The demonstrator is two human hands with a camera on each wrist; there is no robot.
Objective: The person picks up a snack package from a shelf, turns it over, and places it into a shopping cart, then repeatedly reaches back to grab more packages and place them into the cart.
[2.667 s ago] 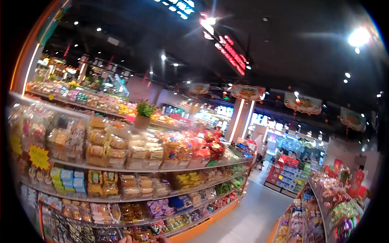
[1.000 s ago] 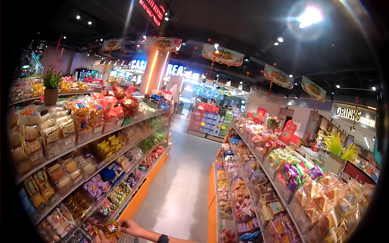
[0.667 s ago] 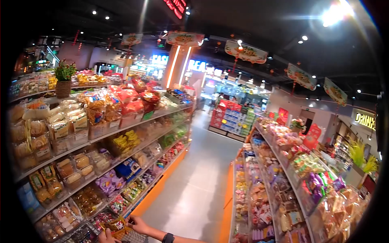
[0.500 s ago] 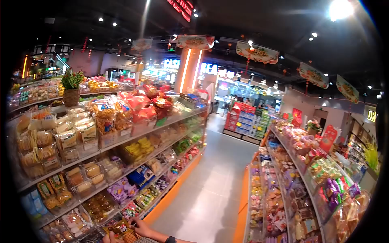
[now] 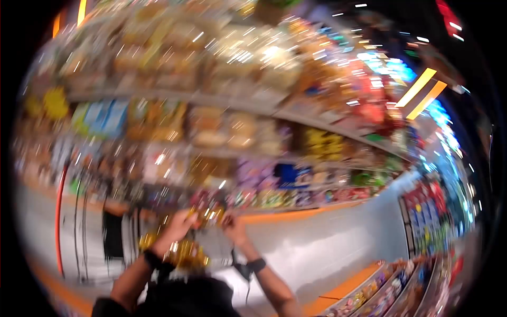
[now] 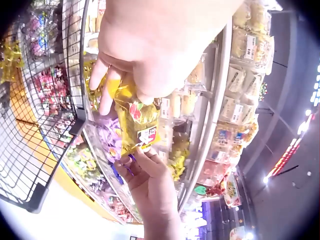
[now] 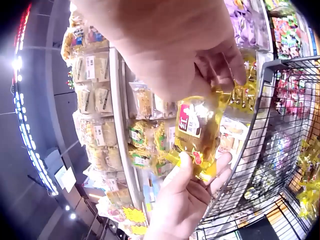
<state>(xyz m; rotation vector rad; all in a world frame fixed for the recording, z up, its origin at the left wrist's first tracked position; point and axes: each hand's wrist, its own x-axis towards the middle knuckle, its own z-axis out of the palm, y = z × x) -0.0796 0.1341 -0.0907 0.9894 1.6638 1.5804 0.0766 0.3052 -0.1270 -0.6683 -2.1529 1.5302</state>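
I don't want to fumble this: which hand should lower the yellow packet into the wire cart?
Probably your left hand. Both hands grip the held packet, but in the head view your left is nearer the yellow packets in the wire cart, while your right hand is farther across.

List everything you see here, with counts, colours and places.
held packet: one, gold, up front
wire basket: one, black, beside that packet
loose packets: several, gold, in the basket
shelves: several, pale-edged, ahead, stocked
purple packets: several, purple, shelved
signs: at least two, yellow, at the shelves
floor: one, pale, by the shelves
wristbands: two, dark, one per wrist
left hand: one, bare, gripping the held packet
right hand: one, bare, gripping its other end
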